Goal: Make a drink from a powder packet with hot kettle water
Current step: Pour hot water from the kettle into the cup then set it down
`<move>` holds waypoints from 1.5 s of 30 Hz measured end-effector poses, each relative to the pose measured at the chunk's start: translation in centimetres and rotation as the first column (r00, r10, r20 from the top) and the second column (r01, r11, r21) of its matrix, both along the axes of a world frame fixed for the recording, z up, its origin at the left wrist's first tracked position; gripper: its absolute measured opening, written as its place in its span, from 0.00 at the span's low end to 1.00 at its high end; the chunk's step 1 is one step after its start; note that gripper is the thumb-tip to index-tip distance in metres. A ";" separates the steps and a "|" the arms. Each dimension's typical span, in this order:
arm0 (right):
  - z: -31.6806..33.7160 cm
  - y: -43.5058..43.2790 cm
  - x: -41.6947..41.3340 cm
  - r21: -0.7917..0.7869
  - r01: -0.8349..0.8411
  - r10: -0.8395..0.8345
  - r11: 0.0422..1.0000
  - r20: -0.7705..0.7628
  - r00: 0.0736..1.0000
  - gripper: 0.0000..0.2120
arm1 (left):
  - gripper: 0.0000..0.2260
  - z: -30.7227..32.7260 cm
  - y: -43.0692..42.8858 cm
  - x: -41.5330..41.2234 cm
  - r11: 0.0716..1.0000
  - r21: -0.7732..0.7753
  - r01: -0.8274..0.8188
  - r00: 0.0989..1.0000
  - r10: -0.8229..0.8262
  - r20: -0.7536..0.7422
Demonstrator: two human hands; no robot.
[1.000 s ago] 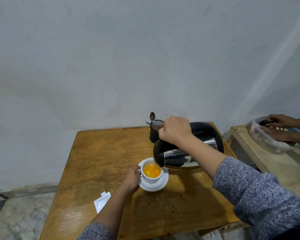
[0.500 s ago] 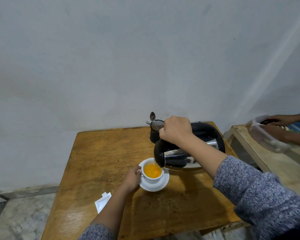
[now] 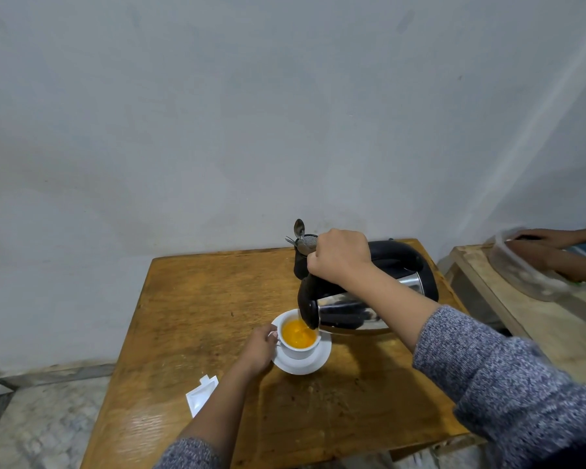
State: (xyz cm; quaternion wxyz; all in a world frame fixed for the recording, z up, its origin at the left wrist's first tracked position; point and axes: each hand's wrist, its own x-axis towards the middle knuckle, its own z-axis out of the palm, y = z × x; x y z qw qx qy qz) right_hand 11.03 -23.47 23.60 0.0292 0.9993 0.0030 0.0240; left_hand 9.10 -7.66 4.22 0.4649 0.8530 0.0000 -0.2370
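The black-and-steel electric kettle (image 3: 369,299), gripped by the right hand (image 3: 339,257), should be tipped slowly while the white ceramic cup (image 3: 298,346) is steadied at its handle by the left hand (image 3: 259,346).

Black utensil holder (image 3: 300,265) at table's far edge (fork tines showing), clear tub (image 3: 525,275) rightward

Both arms wear a knitted sweater in a speckled grey-and-white marl (the weave reads as fine flecks of dark and pale yarn). Each sleeve is pushed back from the wrist, leaving the forearm bare behind the left hand (image 3: 258,346) and the right hand (image 3: 340,254). Both hands are bare.
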 end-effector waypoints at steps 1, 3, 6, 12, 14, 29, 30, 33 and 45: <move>-0.1 0.0 0.0 -0.001 -0.007 0.007 1.000 0.002 1.000 0.09 | 0.14 0.1 0.0 0.0 1.000 0.000 -0.001 1.000 0.001 0.002; -0.2 -0.1 -0.1 0.002 -0.016 0.016 1.000 0.003 1.000 0.10 | 0.14 0.2 -0.1 -0.1 1.000 0.004 -0.001 1.000 0.001 0.008; 0.0 -0.1 -0.1 0.007 -0.020 0.020 1.000 0.007 1.000 0.10 | 0.15 0.2 -0.2 -0.1 1.000 0.013 -0.001 1.000 0.001 0.015; 0.4 0.1 0.0 0.002 -0.031 0.031 1.000 0.023 0.999 0.08 | 0.14 0.5 -0.2 -0.2 1.000 0.007 0.004 1.000 -0.004 0.027; 0.4 0.0 0.0 0.002 -0.031 0.031 1.000 0.023 0.999 0.07 | 0.14 0.5 -0.2 -0.2 1.000 0.009 -0.001 1.000 0.001 0.018; 0.7 0.0 -0.4 -0.018 -0.038 0.039 0.999 0.025 0.999 0.07 | 0.14 0.8 -0.2 -0.2 1.000 -0.002 0.006 1.000 -0.006 0.028; 0.7 0.0 -0.4 -0.021 -0.041 0.042 0.999 0.027 0.999 0.07 | 0.14 0.8 -0.2 -0.2 1.000 -0.003 0.007 1.000 -0.007 0.028; 0.6 0.0 -0.3 -0.023 -0.045 0.046 0.999 0.031 0.998 0.07 | 0.14 0.8 -0.2 -0.2 1.000 -0.003 0.012 1.000 -0.012 0.026; 0.6 0.2 -0.4 -0.036 -0.049 0.050 0.998 0.027 0.998 0.08 | 0.14 0.4 -0.2 0.0 1.000 0.011 0.005 1.000 -0.006 0.017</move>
